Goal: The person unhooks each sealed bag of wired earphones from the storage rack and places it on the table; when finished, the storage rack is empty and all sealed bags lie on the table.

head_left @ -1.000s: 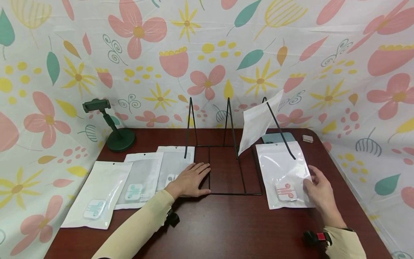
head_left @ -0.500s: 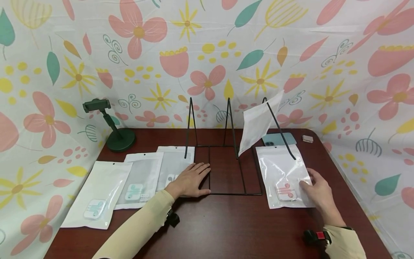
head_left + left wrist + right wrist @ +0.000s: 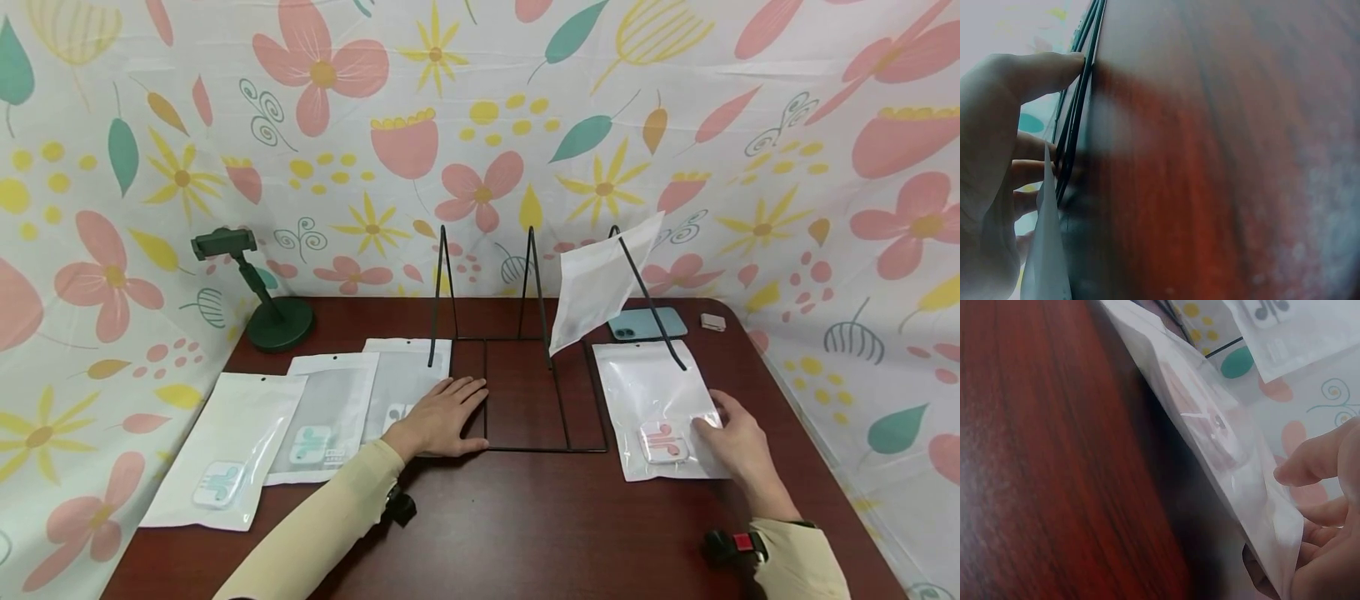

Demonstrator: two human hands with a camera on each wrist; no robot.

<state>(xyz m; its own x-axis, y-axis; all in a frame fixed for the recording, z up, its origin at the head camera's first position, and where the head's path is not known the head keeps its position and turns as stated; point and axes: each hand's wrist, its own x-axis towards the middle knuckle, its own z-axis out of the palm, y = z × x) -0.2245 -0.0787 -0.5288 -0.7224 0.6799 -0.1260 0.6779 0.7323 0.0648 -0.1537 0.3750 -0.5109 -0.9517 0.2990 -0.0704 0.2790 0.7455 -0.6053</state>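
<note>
My right hand (image 3: 738,454) grips the right edge of a glossy white plastic pouch (image 3: 645,375). A small square pack with pink earphones (image 3: 663,442) shows through the pouch's front. In the right wrist view, fingers curl under the pouch's edge while the thumb stays over its face. My left hand (image 3: 438,417) lies flat with spread fingers at the left side of the black wire rack (image 3: 543,450), overlapping a pouch with grey earphones (image 3: 405,375). In the left wrist view, the thumb touches the rack's wire. Another white pouch (image 3: 600,283) hangs tilted on the rack's right prong.
Two more pouches, one with teal earphones (image 3: 322,392) and one with pale blue earphones (image 3: 232,425), lie at the left. A green stand (image 3: 279,323) is behind them. At the back right are a light blue phone (image 3: 637,321) and a small pale block (image 3: 713,322).
The pouch in my right hand has shifted slightly toward me at its top, uncovering more of the phone. The hanging pouch has swung a little. My left hand has stayed put.
</note>
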